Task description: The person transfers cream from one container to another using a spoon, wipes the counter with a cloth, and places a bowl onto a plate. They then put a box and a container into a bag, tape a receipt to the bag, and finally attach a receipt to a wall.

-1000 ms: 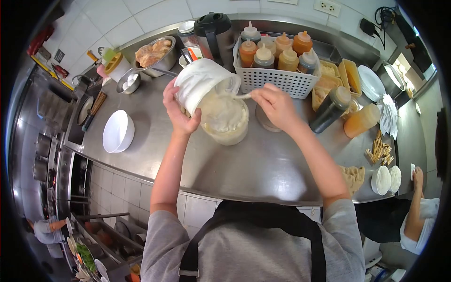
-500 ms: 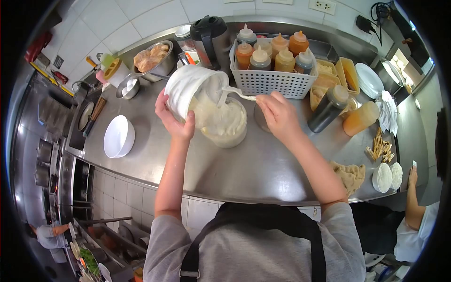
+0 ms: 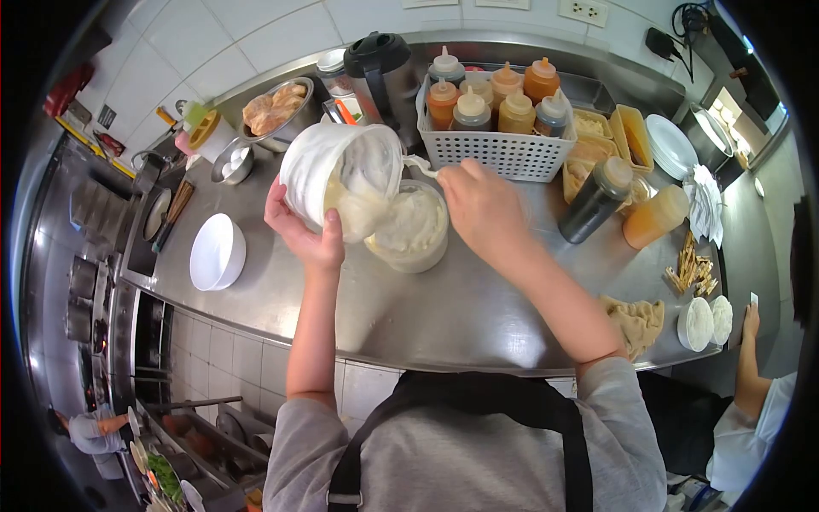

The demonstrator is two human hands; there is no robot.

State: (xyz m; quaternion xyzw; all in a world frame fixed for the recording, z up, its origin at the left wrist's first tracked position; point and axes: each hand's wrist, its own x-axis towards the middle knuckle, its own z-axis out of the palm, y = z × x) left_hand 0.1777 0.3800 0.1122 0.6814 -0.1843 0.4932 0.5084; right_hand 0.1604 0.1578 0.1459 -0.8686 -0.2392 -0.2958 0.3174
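The left fingers (image 3: pixel 280 207) are spread around the side of a white tub (image 3: pixel 304 162), the thumb near its rim, holding it tilted with its mouth toward the right fingers (image 3: pixel 454 181). Those are closed on the handle of a spoon (image 3: pixel 420 164), whose far end reaches to the tub's mouth. Pale cream (image 3: pixel 363 209) hangs from the tub into a jar (image 3: pixel 408 256), which stands on the table (image 3: pixel 409 320) between the two sets of fingers and holds more of it. A white bowl (image 3: pixel 217 253) sits to the left of the left fingers. Just beyond the right fingers is a basket (image 3: pixel 499 156) of bottles (image 3: pixel 516 113); a dark bottle (image 3: pixel 597 198) stands to their right.
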